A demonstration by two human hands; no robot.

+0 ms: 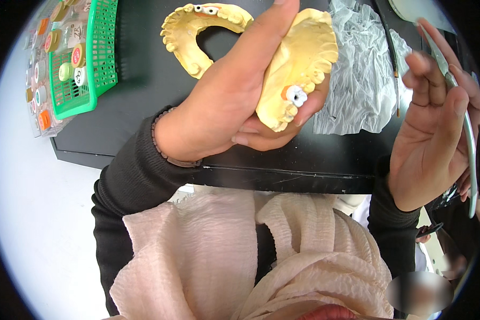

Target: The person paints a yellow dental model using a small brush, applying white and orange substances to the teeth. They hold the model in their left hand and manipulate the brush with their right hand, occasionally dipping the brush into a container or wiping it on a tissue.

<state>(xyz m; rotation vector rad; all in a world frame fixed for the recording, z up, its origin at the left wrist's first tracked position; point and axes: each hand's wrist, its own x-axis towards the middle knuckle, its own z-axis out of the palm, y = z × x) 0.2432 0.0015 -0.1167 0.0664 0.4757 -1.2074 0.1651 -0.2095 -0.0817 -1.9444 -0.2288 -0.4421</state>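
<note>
My left hand is closed around a yellow plaster dental cast, raised above the black table. Near the cast's lower end sits a white molar crown, with an orange patch beside it. A second yellow dental cast, horseshoe-shaped, lies on the table beyond my left wrist; white tooth pieces show on its far side. Off to the right, my right hand holds a long, slim metal dental spatula between thumb and fingers. The spatula is apart from the held cast.
A green plastic basket stands at the far left with several small capped jars in and beside it. Crumpled white tissue lies right of the held cast, with a thin brush across it. A pale container is at the top right.
</note>
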